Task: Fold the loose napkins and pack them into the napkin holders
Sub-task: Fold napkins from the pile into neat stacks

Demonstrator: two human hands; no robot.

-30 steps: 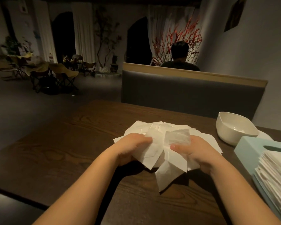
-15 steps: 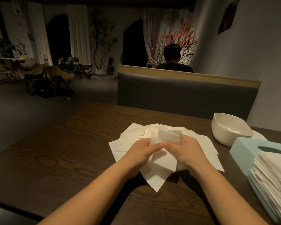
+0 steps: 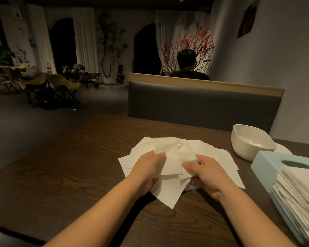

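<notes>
Both hands sit over the loose napkin pile [image 3: 210,154] on the dark wood table [image 3: 61,166]. Left hand [image 3: 147,168] pinches the left edge of a folded napkin [image 3: 169,157], thumb on top. Right hand [image 3: 205,172] has fingers curled round a second napkin strip [image 3: 189,154] just beside it (grip detail partly hidden). Pale blue napkin holder [image 3: 268,161] off to the right, stack of folded napkins [image 3: 300,196] in front of it, white bowl [image 3: 248,139] behind.

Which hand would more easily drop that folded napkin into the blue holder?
Probably the right hand. The light blue napkin holder sits on its side of the table, while the left hand would have to cross over. Both hands pinch the folded napkin.
</notes>
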